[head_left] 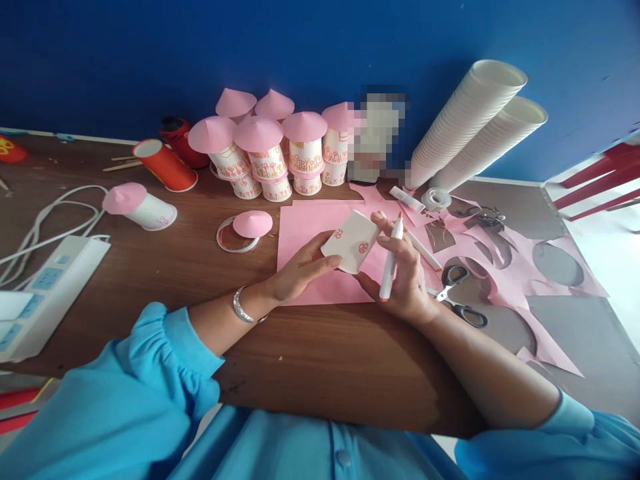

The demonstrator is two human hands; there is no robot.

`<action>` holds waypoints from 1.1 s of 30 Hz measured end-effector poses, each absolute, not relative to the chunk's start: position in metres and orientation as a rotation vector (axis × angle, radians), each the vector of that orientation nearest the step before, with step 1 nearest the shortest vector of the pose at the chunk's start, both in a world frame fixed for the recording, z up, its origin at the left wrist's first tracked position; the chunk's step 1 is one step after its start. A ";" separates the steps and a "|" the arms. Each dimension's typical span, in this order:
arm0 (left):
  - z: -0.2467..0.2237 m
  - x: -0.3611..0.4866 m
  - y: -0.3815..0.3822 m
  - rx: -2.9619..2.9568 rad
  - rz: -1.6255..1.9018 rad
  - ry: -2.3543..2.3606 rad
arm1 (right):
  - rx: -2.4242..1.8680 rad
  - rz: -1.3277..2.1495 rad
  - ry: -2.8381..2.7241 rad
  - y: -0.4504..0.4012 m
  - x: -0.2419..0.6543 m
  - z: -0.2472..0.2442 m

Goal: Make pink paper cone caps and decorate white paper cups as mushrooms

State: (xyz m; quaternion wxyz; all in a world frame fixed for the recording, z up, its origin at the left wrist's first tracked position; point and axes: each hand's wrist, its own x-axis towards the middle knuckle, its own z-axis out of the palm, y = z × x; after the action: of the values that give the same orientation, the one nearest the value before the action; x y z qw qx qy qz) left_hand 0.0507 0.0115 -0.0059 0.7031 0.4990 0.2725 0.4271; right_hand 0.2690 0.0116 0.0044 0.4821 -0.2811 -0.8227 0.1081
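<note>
A white paper cup [350, 241] with small red flowers drawn on it is tilted above the pink paper sheet [305, 260]. My left hand [306, 267] grips the cup by its left end, thumb along the near side. In my right hand [407, 277] is a white marker [391, 260] with an orange-red tip pointing up and away from the cup. Some right-hand fingers reach to the cup's right end; whether they press on it is hard to tell. Behind the right hand lies a second marker [425, 250], partly hidden.
Decorated cup towers with pink cone roofs [259, 135] stand by the blue wall. Tall stacks of white cups [470, 120] lean at right. Scissors [453, 287], pink scraps [520, 287] and tape [436, 199] lie right; a power strip [65, 287] lies left.
</note>
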 end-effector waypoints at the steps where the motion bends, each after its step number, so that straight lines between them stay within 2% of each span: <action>1: -0.005 0.051 0.012 1.109 0.955 0.633 | -0.685 0.251 -2.008 0.012 0.269 0.004; 14: -0.005 0.055 0.009 1.352 1.040 0.882 | -0.764 0.244 -2.012 0.010 0.267 -0.002; 23: 0.002 0.051 0.011 1.312 0.978 0.659 | -0.726 0.238 -1.985 0.013 0.270 0.000; 33: -0.005 0.054 0.010 1.467 1.079 0.925 | -0.767 0.196 -2.007 0.011 0.265 -0.003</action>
State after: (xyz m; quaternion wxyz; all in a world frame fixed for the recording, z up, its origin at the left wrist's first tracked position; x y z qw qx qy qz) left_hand 0.0543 0.0104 -0.0046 0.5221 0.6126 0.3860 0.4506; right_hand 0.2652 0.0114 -0.0025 0.4726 -0.3133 -0.8198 0.0802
